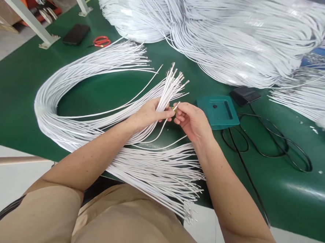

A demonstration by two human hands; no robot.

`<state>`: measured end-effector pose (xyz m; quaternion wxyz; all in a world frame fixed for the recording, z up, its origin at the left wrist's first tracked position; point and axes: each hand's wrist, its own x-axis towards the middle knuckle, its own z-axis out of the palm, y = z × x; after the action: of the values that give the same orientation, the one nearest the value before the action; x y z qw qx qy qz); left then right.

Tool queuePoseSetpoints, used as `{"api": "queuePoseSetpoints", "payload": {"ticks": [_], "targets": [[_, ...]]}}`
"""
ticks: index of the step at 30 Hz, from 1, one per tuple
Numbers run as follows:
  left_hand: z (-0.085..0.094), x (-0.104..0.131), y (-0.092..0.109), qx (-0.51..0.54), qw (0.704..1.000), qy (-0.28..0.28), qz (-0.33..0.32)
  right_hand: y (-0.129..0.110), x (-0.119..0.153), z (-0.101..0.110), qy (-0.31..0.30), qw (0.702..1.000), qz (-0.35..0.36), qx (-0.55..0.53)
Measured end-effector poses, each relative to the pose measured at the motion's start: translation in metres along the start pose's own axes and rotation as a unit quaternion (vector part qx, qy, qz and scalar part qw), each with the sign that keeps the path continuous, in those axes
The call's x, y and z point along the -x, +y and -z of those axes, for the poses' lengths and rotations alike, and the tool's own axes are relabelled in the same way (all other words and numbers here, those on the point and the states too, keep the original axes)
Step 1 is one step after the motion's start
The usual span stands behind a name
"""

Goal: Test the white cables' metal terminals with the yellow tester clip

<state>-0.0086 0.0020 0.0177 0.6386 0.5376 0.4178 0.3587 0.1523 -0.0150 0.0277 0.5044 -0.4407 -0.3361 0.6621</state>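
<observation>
Near edge of bench (17, 93): a fanned sheaf of white wires (171, 88) is clenched in the left hand (151, 113), its bare metal tips splayed upward.
Right hand (191, 121): one thin wire end (176, 107) is pinched by the fingers (178, 117); a small yellowish piece there is too small to make out.
Looped bundle (57, 117): smooth, round white strands, overhanging the near edge.
Far edge: glossy coils (242, 36), cut off by the frame.
Green tray (219, 112): rectangular, matte, recessed.

Green table (17, 90): white wire loops (68, 105), big wire heaps (242, 36), red scissors (101, 41), black phone (76, 34), teal tray (219, 111), black cable (276, 144).
</observation>
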Motion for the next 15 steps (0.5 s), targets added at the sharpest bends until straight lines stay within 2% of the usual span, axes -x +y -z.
{"api": "queuePoseSetpoints", "payload": {"ticks": [4,12,15], "targets": [[0.001,-0.002,-0.005,-0.018,0.999,0.014,-0.029,0.0,-0.001,0.001,-0.022,1.0,-0.019,-0.004],[-0.006,0.001,-0.01,0.029,0.997,-0.046,-0.051,-0.001,-0.003,0.003,-0.045,0.996,-0.07,0.037],[-0.004,0.0,-0.013,0.009,0.998,-0.017,-0.058,-0.001,-0.003,0.005,-0.065,0.994,-0.089,0.016]]}}
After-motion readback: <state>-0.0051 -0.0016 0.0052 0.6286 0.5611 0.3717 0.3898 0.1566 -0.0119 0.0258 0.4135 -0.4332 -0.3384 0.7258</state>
